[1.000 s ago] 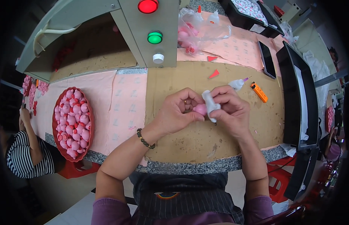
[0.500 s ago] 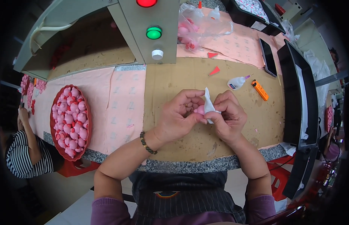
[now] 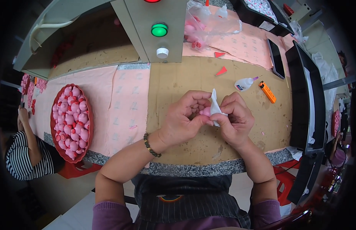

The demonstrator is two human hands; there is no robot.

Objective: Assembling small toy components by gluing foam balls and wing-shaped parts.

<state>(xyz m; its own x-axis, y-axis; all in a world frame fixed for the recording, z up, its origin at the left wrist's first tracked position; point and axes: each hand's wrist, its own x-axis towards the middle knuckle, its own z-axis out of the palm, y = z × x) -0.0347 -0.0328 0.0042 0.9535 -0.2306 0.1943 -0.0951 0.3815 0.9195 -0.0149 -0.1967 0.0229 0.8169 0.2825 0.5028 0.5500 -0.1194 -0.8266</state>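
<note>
Above the brown cardboard (image 3: 178, 153) my two hands meet. Closed fingers of my left hand (image 3: 187, 117) hold a small pink rounded figure (image 3: 205, 111), mostly hidden by the fingers. My right hand (image 3: 236, 119) pinches a white tissue (image 3: 214, 105) that is pressed against the figure's right side. One corner of the tissue sticks up between the hands. Beyond my right hand lie a small white glue bottle (image 3: 245, 84) with a purple tip and an orange cutter knife (image 3: 267, 92).
At left stands a red scalloped tray (image 3: 91, 130) full of pink figures. A grey machine (image 3: 164, 42) with lit buttons rises behind. Red scraps (image 3: 221, 71), a phone (image 3: 276, 57) and a black bin (image 3: 296, 99) lie beyond and right. Another person (image 3: 28, 153) works at far left.
The view has shifted slightly, so everything on the table appears a little displaced. Both hands keep the same hold on the pink figure and the tissue.
</note>
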